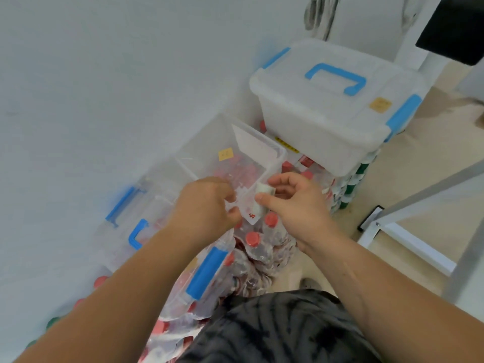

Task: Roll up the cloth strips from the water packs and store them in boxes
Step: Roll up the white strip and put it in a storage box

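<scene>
Mid-frame, our left hand and right hand both pinch the cloth strip, probably soft and light, best gripped at its roll

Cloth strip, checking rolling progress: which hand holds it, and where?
The right hand pinches the cloth strip at its rolled end; the left hand seems to pinch its loose end.

Your lidded box is milky white with a sky-blue handle and an amber sticker. Below that box the bottle caps are red; under its right corner, green caps. Below-left of it, your cloth strip is white with red marks.
</scene>
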